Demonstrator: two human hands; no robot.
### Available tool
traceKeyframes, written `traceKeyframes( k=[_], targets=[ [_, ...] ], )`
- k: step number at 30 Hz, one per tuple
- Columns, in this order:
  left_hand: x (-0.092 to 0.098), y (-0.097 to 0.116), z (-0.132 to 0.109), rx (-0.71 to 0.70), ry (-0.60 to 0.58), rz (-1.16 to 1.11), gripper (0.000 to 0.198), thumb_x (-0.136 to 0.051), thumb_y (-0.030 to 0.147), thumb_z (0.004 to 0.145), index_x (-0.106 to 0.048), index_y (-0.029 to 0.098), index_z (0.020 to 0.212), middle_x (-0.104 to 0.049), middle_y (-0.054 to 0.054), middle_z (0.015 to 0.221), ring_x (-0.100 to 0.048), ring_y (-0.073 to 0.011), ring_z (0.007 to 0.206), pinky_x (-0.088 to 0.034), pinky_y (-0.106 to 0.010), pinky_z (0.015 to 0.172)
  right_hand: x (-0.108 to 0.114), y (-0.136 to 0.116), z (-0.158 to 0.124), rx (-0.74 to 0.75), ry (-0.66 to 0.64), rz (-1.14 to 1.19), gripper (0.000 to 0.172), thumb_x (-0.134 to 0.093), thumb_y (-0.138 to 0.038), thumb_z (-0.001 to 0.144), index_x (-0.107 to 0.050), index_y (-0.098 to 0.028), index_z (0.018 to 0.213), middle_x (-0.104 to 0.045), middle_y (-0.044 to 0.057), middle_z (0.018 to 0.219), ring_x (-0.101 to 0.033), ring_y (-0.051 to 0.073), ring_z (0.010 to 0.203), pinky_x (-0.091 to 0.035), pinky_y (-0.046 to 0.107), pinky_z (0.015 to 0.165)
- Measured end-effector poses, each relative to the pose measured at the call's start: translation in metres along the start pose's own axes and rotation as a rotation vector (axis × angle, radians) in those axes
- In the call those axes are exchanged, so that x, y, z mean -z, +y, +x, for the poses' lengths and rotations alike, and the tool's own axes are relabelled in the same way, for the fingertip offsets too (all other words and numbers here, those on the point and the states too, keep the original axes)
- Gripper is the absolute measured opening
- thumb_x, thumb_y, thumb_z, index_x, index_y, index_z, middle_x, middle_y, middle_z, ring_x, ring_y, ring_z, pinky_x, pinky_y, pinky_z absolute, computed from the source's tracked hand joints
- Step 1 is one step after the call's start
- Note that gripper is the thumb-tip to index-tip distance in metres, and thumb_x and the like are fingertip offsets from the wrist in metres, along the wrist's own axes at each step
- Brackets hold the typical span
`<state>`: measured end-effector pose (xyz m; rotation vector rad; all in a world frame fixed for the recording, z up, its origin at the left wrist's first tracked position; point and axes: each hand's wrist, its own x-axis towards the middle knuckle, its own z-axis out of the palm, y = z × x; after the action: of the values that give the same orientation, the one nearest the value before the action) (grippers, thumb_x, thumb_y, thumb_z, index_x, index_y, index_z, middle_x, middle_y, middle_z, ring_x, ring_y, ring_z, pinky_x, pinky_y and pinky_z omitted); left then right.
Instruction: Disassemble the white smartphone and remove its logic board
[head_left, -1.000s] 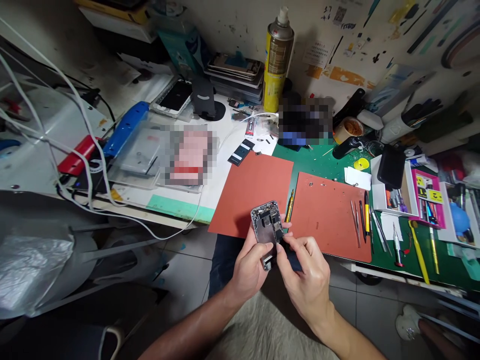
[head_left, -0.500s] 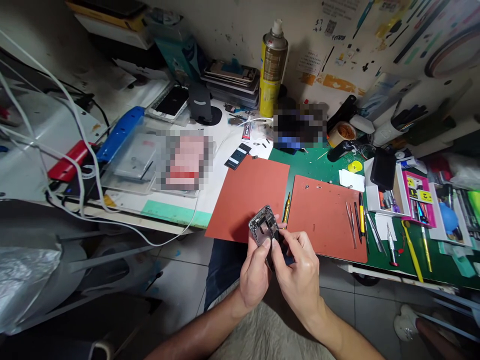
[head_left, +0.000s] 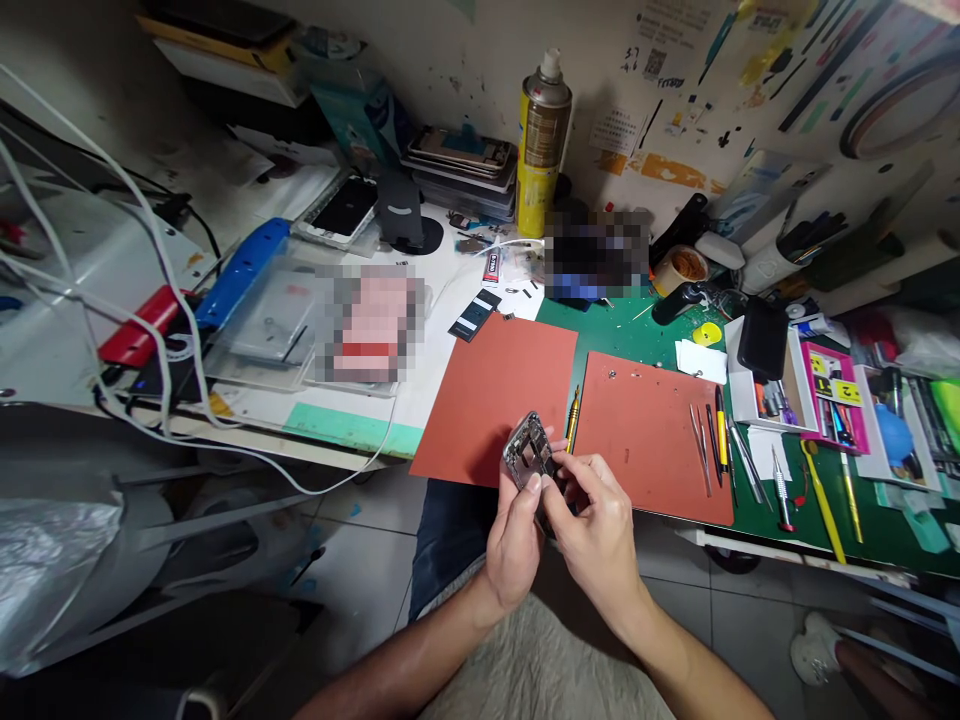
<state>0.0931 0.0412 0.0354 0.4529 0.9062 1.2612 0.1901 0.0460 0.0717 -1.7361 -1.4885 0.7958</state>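
An opened smartphone [head_left: 529, 450], its inner metal frame and parts exposed, is held up tilted over the front edge of the bench. My left hand [head_left: 514, 545] is closed around its lower part, the thumb lying on the inner side. The fingers of my right hand [head_left: 600, 510] are bent against the phone's right edge, thumb and forefinger gripping there. Those fingers hide the phone's lower end, so whether a small part is also pinched cannot be seen. Behind the phone lies a reddish-brown mat [head_left: 510, 390], with a gold screwdriver [head_left: 573, 420] beside its right edge.
A second brown mat [head_left: 645, 430] carries tweezers [head_left: 700, 445] and small screws. A yellow spray can [head_left: 541, 150] stands at the back. Tool boxes [head_left: 772, 375] line the right side. White cables [head_left: 169, 330] hang over the left edge. A flat black battery-like piece [head_left: 474, 314] lies beyond the mat.
The phone has turned more edge-on and shifted slightly right. Both hands have moved a little with it, still on the phone.
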Motion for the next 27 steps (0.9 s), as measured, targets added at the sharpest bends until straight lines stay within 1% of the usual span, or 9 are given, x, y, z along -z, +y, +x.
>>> traceKeyframes(
  k=[4,7,9,13,17,20,23,27],
  targets=[
    [0.000,0.001,0.001,0.025,-0.013,-0.040,0.053,-0.061,0.042,0.105,-0.051,0.029,0.155,-0.057,-0.009,0.161,-0.048,-0.0279,0.155,-0.039,-0.047,0.130,0.001,0.004,0.006,-0.023,0.006,0.015,0.019,-0.068,-0.034,0.098,-0.079,-0.023,0.110,-0.066,0.002,0.088,-0.063,0.016,0.072,-0.052,0.028,0.066],
    [-0.001,0.002,0.001,0.020,-0.019,-0.043,0.054,-0.061,0.041,0.105,-0.049,0.028,0.157,-0.056,-0.009,0.162,-0.046,-0.0273,0.156,-0.036,-0.047,0.132,0.001,0.005,0.008,-0.013,0.003,-0.012,0.018,-0.070,-0.034,0.098,-0.079,-0.023,0.108,-0.067,0.002,0.088,-0.065,0.016,0.073,-0.053,0.029,0.067],
    [-0.001,0.002,0.001,0.014,-0.010,-0.037,0.053,-0.062,0.042,0.105,-0.051,0.028,0.155,-0.057,-0.009,0.161,-0.047,-0.0273,0.155,-0.034,-0.047,0.133,0.002,0.005,0.008,0.011,0.020,-0.050,0.018,-0.069,-0.034,0.098,-0.079,-0.023,0.109,-0.069,0.002,0.089,-0.067,0.016,0.075,-0.054,0.029,0.069],
    [-0.002,0.001,0.001,0.013,0.010,-0.028,0.052,-0.063,0.046,0.103,-0.056,0.027,0.151,-0.062,-0.009,0.156,-0.051,-0.0282,0.152,-0.034,-0.047,0.133,0.002,0.006,0.007,0.117,0.045,-0.141,0.017,-0.067,-0.030,0.101,-0.077,-0.022,0.112,-0.073,0.004,0.095,-0.071,0.018,0.079,-0.058,0.030,0.072],
    [-0.003,0.002,0.001,0.028,0.018,-0.046,0.055,-0.063,0.047,0.103,-0.054,0.028,0.154,-0.063,-0.010,0.155,-0.052,-0.0292,0.151,-0.037,-0.049,0.131,0.003,0.010,0.008,0.263,0.075,-0.244,0.014,-0.063,-0.025,0.101,-0.074,-0.020,0.109,-0.075,0.007,0.095,-0.074,0.021,0.085,-0.060,0.034,0.077],
    [-0.004,0.003,0.000,0.033,0.038,-0.047,0.056,-0.064,0.046,0.102,-0.054,0.028,0.154,-0.065,-0.009,0.153,-0.052,-0.0291,0.152,-0.037,-0.048,0.131,0.003,0.012,0.009,0.316,0.099,-0.284,0.014,-0.064,-0.024,0.100,-0.072,-0.020,0.111,-0.077,0.008,0.098,-0.075,0.023,0.088,-0.060,0.037,0.080],
    [-0.005,0.005,0.000,0.022,0.039,-0.041,0.051,-0.064,0.046,0.102,-0.059,0.026,0.149,-0.066,-0.009,0.152,-0.051,-0.0284,0.152,-0.036,-0.046,0.131,0.004,0.012,0.011,0.370,0.123,-0.311,0.014,-0.064,-0.022,0.100,-0.070,-0.019,0.112,-0.079,0.009,0.101,-0.076,0.025,0.090,-0.060,0.039,0.082],
    [-0.006,0.006,0.001,0.018,0.045,-0.056,0.050,-0.064,0.045,0.102,-0.061,0.026,0.148,-0.065,-0.008,0.153,-0.052,-0.0284,0.151,-0.036,-0.046,0.131,0.007,0.012,0.012,0.412,0.118,-0.318,0.017,-0.063,-0.021,0.101,-0.070,-0.019,0.116,-0.080,0.008,0.099,-0.075,0.023,0.086,-0.060,0.038,0.079]
  ],
)
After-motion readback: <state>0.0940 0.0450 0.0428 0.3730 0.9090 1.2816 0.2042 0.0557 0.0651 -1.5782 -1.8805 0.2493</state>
